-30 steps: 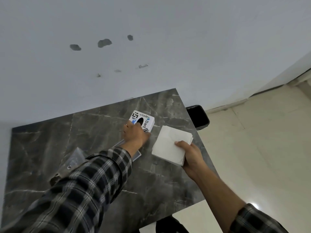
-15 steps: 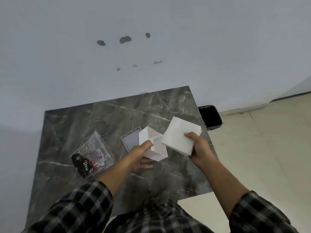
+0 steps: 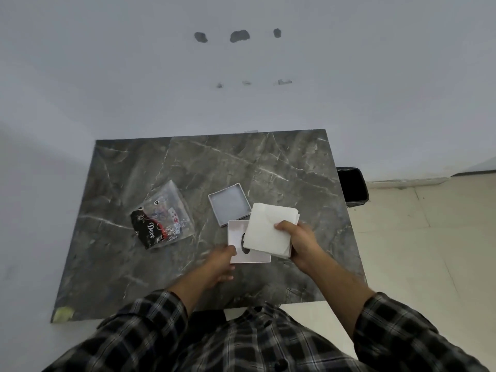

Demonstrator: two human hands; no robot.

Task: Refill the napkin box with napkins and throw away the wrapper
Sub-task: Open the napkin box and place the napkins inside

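The white napkin box (image 3: 236,235) lies on the dark marble table (image 3: 268,162) with its open side up; a dark oval slot shows in its bottom. My left hand (image 3: 218,264) grips the box at its lower left edge. Over the box's right half, my right hand (image 3: 298,238) holds a stack of white napkins (image 3: 268,229), which hides part of the box. The box's flat grey bottom panel (image 3: 229,204) lies just beyond it. A clear and black "Dove" wrapper (image 3: 161,218) lies to the left.
A black waste bin (image 3: 352,187) stands on the floor off the table's right edge. A white wall runs behind the table. Pale floor tiles lie to the right. A strip of tape (image 3: 63,312) marks the table's near left corner.
My left hand lifted the box off its grey panel, turned it open side up and set it nearer to me. My right hand brought the napkins over the box.
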